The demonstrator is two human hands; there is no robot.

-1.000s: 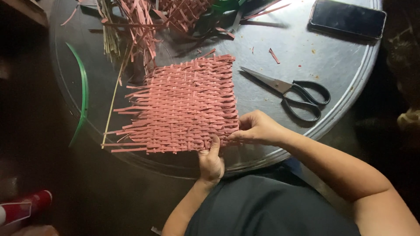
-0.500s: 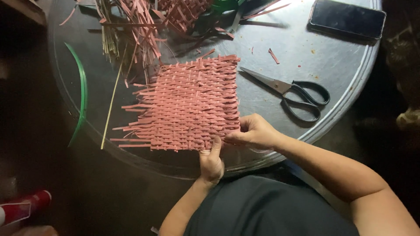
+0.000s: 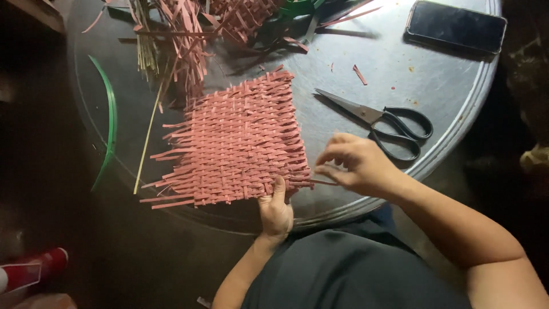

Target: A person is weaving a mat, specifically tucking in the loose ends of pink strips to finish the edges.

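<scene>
A square mat woven from pinkish-red strips [image 3: 237,140] lies on a round metal tray table [image 3: 400,68]. My left hand [image 3: 275,212] presses on the mat's near edge, thumb up on the weave. My right hand [image 3: 357,163] is just right of the mat's near right corner and pinches a thin red strip [image 3: 311,181] that sticks out from the weave. Loose strip ends fan out along the mat's left side.
Black-handled scissors [image 3: 380,120] lie right of the mat, beside my right hand. A dark phone [image 3: 456,26] rests at the far right. A heap of red, tan and green strips [image 3: 189,28] sits at the back. A green strip [image 3: 108,120] curves at left.
My right hand has moved right, off the mat's corner, drawing a strip out. The mat has turned slightly. My left hand stays on the near edge.
</scene>
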